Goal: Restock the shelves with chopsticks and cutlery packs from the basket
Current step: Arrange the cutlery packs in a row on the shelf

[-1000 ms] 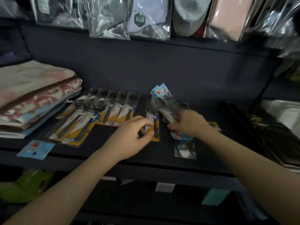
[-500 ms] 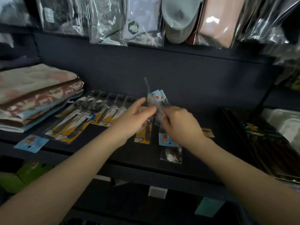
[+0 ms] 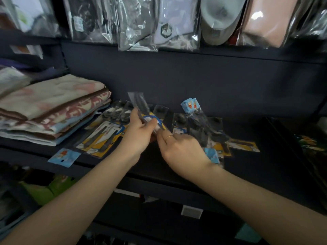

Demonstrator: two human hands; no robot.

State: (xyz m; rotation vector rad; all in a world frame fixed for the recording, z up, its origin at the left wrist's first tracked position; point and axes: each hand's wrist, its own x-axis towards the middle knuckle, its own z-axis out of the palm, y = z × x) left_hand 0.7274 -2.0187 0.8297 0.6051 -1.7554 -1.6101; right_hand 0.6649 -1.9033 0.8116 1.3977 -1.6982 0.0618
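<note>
Left hand (image 3: 139, 133): we are pinching a cutlery pack (image 3: 145, 114), tilting it up to lay beside the row.
Right hand (image 3: 180, 147): we are curling our fingers at its lower end, steadying it; the grip is hidden.

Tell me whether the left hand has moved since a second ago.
Yes. The left hand has lifted off the lone pack on the shelf and now grips a raised cutlery pack, over the right end of the yellow pack row.

shop, retail shelving: dark display shelf (image 3: 247, 167) under the left hand (image 3: 139, 135) with rows of carded cutlery packs (image 3: 99, 138) just left of it, folded towels (image 3: 53, 110) further left, bagged goods (image 3: 138, 23) hanging above, price-tag holders (image 3: 192, 211) below.
</note>
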